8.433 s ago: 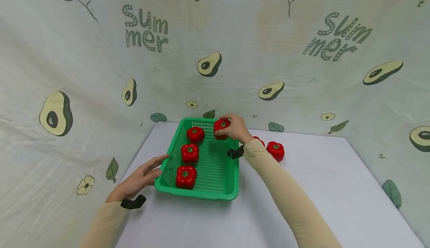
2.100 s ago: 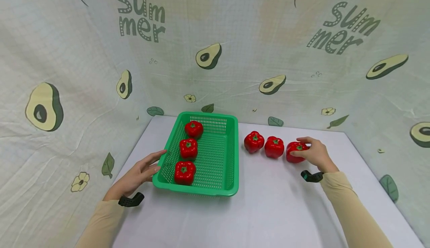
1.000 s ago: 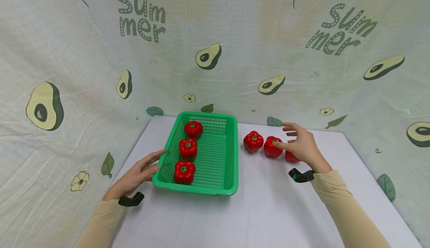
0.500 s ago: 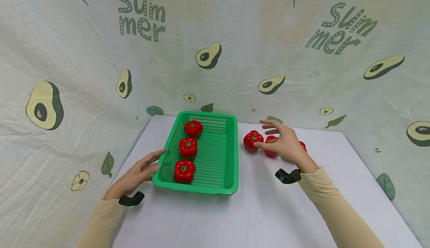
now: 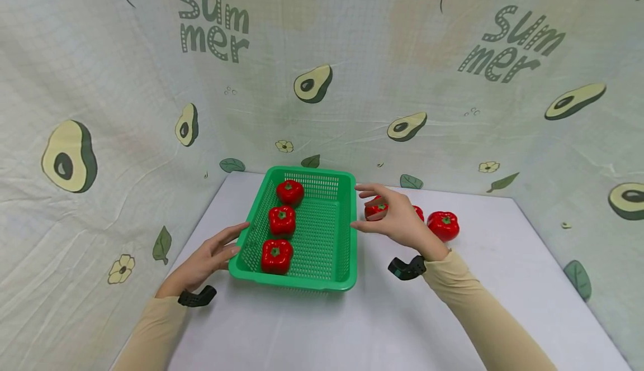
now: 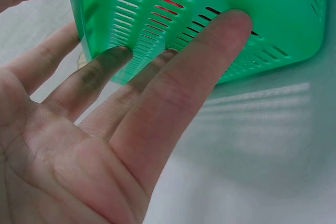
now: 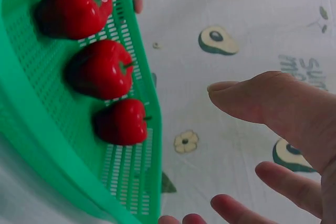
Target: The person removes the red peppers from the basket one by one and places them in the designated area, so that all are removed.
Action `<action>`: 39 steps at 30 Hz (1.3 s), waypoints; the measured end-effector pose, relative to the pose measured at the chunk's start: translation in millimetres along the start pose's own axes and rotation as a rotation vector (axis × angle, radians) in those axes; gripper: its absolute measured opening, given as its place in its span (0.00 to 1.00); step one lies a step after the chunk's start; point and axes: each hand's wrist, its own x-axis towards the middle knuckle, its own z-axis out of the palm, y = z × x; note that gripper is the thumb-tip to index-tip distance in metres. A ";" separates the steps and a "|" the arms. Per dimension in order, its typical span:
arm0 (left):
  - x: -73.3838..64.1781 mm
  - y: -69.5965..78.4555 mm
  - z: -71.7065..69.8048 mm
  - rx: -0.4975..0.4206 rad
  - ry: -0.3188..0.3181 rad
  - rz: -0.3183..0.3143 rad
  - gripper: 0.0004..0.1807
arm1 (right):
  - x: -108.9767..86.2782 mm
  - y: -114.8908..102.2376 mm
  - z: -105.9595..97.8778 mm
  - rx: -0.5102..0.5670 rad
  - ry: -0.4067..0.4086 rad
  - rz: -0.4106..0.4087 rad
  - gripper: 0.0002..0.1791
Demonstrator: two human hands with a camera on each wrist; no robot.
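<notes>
Presently, we find the left hand [image 5: 201,267] with its fingers extended, touching the left outer wall of the green basket [image 5: 292,285] and gripping nothing. Within the basket we count three red peppers in a row along its left side: a far pepper [image 5: 290,193], a central pepper [image 5: 282,222] and a near pepper [image 5: 276,257]. We observe the right hand [image 5: 397,220] just beside the basket's right rim, thumb and fingers spread apart, holding nothing; we cannot tell whether its thumb touches the rim. On the white table [image 5: 362,326] we record three more peppers right of the basket: two partly hidden by that hand, and a rightmost pepper [image 5: 443,226] in full view.
</notes>
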 end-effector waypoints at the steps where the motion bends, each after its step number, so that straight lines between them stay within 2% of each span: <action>1: 0.3 -0.2 0.0 0.002 0.001 0.000 0.29 | 0.7 -1.2 2.4 0.015 -0.009 -0.006 0.39; 6: 1.4 -2.3 -1.3 0.013 -0.005 0.020 0.29 | 6.2 -6.1 15.2 0.041 -0.053 -0.043 0.39; 12: 2.2 -4.7 -2.6 0.012 -0.018 0.030 0.29 | 13.7 -6.8 33.3 0.067 -0.119 -0.032 0.38; 21: 2.5 -4.8 -0.5 0.003 -0.007 0.009 0.29 | 24.4 -11.5 58.2 0.108 -0.213 -0.042 0.37; 34: 1.2 -3.4 -1.5 0.020 0.016 -0.006 0.29 | 38.6 -17.1 87.1 0.135 -0.358 -0.002 0.36; 39: 1.6 -2.9 -0.7 0.026 0.020 -0.009 0.29 | 44.9 -19.3 97.0 0.174 -0.421 0.040 0.34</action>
